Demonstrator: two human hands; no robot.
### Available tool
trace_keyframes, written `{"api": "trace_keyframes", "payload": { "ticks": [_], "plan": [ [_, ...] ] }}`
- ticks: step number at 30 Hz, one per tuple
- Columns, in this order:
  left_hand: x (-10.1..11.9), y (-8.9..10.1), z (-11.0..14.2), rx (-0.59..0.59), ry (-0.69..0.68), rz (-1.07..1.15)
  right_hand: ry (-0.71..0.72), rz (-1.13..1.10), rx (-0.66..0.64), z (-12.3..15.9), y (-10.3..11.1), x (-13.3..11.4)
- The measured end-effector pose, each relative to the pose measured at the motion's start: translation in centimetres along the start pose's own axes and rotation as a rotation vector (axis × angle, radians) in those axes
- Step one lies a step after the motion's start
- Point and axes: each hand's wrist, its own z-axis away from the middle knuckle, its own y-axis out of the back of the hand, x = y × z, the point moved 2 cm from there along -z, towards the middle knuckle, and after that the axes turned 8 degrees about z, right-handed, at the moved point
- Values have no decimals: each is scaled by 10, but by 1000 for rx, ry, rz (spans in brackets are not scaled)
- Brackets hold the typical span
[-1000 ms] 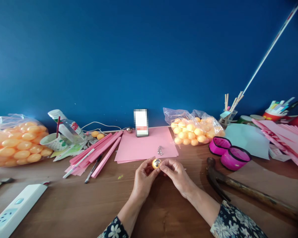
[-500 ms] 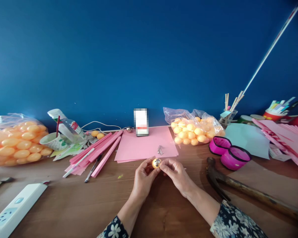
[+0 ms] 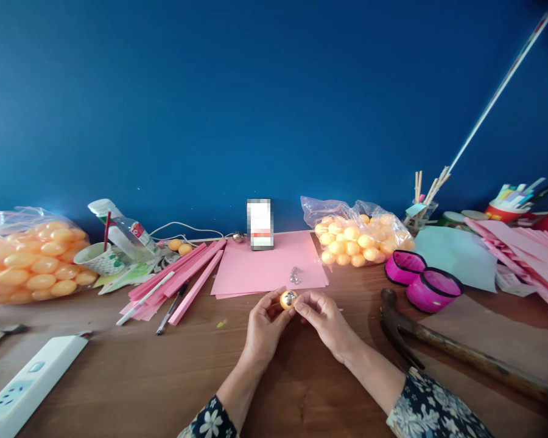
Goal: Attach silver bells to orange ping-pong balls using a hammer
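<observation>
A small orange ball (image 3: 287, 299) with shiny silver bits on its face is gripped between the fingers and thumb of my left hand (image 3: 263, 325). From the other side, my right hand (image 3: 326, 319) brings thumb and forefinger together in a pinch against the ball's right edge. Whatever lies between those fingertips is too small to make out. Just beyond my hands, a little heap of silver bits (image 3: 295, 275) rests on stacked pink paper (image 3: 265, 271). Both hands hover low over the brown table (image 3: 164, 383).
Bags of orange balls stand left (image 3: 41, 261) and right (image 3: 347, 240). A phone (image 3: 260, 225) leans on the blue wall. Pink strips (image 3: 178, 280) and a pen (image 3: 171, 310) lie left, near a power strip (image 3: 31, 377). At right are a hammer (image 3: 461, 347) and magenta rings (image 3: 433, 292).
</observation>
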Motion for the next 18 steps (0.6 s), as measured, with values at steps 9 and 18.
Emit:
{"api": "trace_keyframes", "payload": {
  "ticks": [9,18],
  "plan": [
    [0,0,0,9,13,10,10,9,-7,0,0,-1],
    [-1,1,0,6,11,3,1,-4,-9,1,0,-1]
  ]
}}
